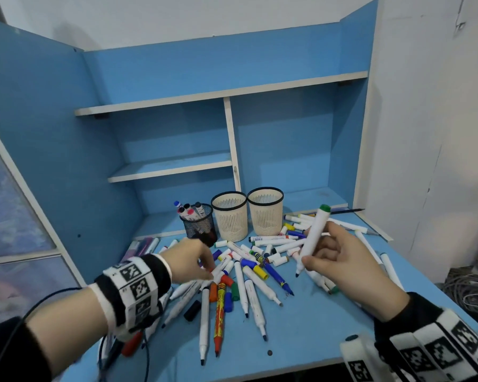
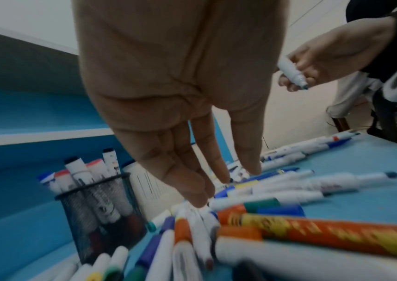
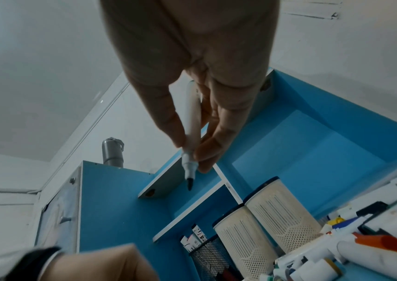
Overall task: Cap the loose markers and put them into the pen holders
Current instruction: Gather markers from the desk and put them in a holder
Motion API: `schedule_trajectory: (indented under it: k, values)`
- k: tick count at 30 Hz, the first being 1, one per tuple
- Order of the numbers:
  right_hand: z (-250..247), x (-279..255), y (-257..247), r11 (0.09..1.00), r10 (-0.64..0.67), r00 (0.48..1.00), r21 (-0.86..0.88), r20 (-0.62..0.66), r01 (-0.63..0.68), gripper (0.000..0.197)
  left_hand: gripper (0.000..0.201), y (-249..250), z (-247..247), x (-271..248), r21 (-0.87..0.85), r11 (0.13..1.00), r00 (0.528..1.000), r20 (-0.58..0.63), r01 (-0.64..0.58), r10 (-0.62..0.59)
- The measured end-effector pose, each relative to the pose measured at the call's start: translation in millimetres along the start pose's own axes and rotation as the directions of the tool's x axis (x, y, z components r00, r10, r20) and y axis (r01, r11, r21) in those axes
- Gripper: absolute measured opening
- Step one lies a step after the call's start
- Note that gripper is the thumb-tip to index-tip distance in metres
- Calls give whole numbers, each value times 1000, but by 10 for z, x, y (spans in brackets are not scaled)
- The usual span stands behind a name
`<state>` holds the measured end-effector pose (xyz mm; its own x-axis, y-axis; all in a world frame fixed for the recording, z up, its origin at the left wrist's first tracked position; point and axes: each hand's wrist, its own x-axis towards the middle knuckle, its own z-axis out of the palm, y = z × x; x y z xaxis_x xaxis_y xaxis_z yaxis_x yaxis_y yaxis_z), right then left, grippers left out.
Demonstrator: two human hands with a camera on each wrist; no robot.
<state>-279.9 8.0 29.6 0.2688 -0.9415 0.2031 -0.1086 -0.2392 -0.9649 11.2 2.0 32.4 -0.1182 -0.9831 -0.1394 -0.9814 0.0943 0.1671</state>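
Note:
My right hand grips a white marker above the desk's right side. The marker is tilted, green end up, bare dark tip down, with no cap on. My left hand reaches into the pile of loose markers; its straight fingertips touch white barrels and hold nothing. Loose caps lie in the pile: red, green, black. A black mesh holder has several capped markers in it. Two beige holders stand beside it.
The blue desk sits inside a blue hutch with shelves behind the holders. More markers lie along the right edge. A dark pencil lies at the back right. Tangled cables hang off the right side.

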Motion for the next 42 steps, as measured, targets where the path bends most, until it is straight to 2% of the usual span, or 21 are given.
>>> schedule_trajectory:
  k: [5,10,13,16,19,23,25,28,30,36,42]
  values:
    - [52,-50,2,999,11,1000,53,-1,-11,40,30,-57,307,-202,129,990,975,221,-61,31]
    - [117,-105,12,996,9,1000,88,-19,-7,37,23,-76,344,-170,227,973,986,166,-30,-8]
    - [158,-130,34,994,21,999,106,-32,-17,36,26,-11,366,-101,168,983,989,136,-80,57]
    - [198,-147,67,994,30,999,108,-38,-26,37,35,71,415,-37,157,980,979,182,-119,90]
    - [226,-162,90,992,40,999,123,-34,-35,39,30,74,439,29,130,984,982,162,-123,101]
    - [211,-173,121,990,45,998,134,-48,-38,39,24,-148,387,122,26,999,999,44,-29,28]
    - [188,-168,135,989,48,997,144,-56,-39,39,21,-344,332,160,49,998,999,-9,42,-42]
    - [167,-150,154,986,62,995,158,-74,-50,39,26,-656,281,185,105,979,984,-19,176,-175]
    - [170,-131,176,984,71,994,169,-86,-56,40,31,-826,293,191,75,968,971,-12,239,-239]
    - [220,-112,287,968,112,988,236,-104,-85,33,34,-927,350,239,-14,957,957,6,289,-289]
    - [246,-190,433,950,185,978,273,-101,-151,32,28,-832,314,350,25,951,951,-13,308,-307]
